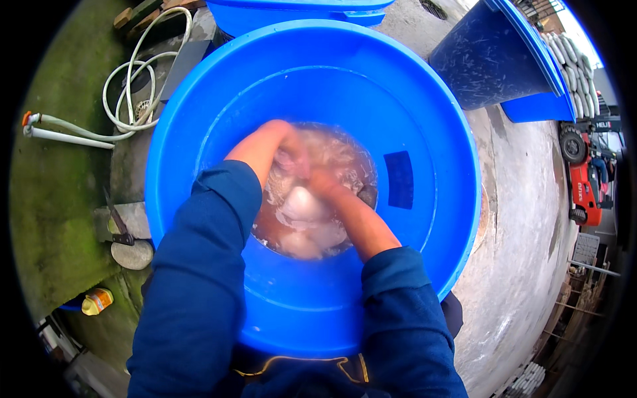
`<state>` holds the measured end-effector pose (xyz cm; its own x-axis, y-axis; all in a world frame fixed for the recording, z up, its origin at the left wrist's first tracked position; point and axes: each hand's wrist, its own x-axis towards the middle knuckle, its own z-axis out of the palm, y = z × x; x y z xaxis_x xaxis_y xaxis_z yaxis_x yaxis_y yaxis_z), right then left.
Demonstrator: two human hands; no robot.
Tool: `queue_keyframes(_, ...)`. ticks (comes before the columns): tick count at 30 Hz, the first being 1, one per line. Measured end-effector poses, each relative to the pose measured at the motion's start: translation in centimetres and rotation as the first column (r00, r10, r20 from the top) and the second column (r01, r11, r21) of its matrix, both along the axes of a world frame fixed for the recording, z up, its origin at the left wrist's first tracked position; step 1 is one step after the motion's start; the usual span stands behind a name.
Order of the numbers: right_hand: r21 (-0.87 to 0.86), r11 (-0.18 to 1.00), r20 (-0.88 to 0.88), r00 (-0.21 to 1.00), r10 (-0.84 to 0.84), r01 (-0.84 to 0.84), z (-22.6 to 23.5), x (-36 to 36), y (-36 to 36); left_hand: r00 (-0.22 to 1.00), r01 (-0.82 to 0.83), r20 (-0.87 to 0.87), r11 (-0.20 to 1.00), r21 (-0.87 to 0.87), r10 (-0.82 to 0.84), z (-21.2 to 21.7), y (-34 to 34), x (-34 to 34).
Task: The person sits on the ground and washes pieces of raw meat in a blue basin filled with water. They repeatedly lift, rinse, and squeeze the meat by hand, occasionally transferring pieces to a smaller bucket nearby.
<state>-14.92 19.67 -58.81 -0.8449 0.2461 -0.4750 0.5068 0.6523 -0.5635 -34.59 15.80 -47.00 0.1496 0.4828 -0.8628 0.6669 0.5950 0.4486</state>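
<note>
A deep round blue tub (424, 99) stands before me, with murky pinkish-brown water (265, 232) at its bottom. Both my forearms reach down into it. My left hand (290, 149) bends inward over wet, pale pinkish pieces, its fingers smeared by motion. Close beside it, my right hand (325, 182) reaches into the same heap, its fingers blurred and partly hidden. A smooth, rounded, whitish lump (303, 204) shows just below the hands, partly under water. What kind of thing these pieces are, and whether either hand grips one, I cannot make out.
A coiled pale hose (106, 99) lies at the left. Below it, a knife (118, 222) rests by a round stone (131, 255), with a yellow container (97, 301) farther down. More blue tubs (292, 13) and a blue bin (494, 60) stand beyond. A red forklift (585, 186) is far right.
</note>
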Motion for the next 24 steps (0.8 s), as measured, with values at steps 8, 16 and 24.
queue_keyframes(8, 0.349, 0.931, 0.418, 0.907, -0.056, -0.103, 4.5, 4.8, 7.4, 0.951, -0.310, 0.083, 0.910, 0.277, 0.298, 0.0, 1.7, -3.0)
queue_keyframes(16, -0.222, 0.970, -0.059, 0.991, -0.117, 0.101, 9.6, -4.9, 7.1, 0.990, -0.136, 0.049, 0.970, 0.202, 0.129, 0.3, 2.8, -1.9)
queue_keyframes(24, 0.043, 0.999, -0.025, 0.999, 0.024, -0.023, 2.6, -0.3, 2.2, 0.991, -0.113, -0.049, 0.969, 0.219, 0.126, -1.8, 1.2, -2.9)
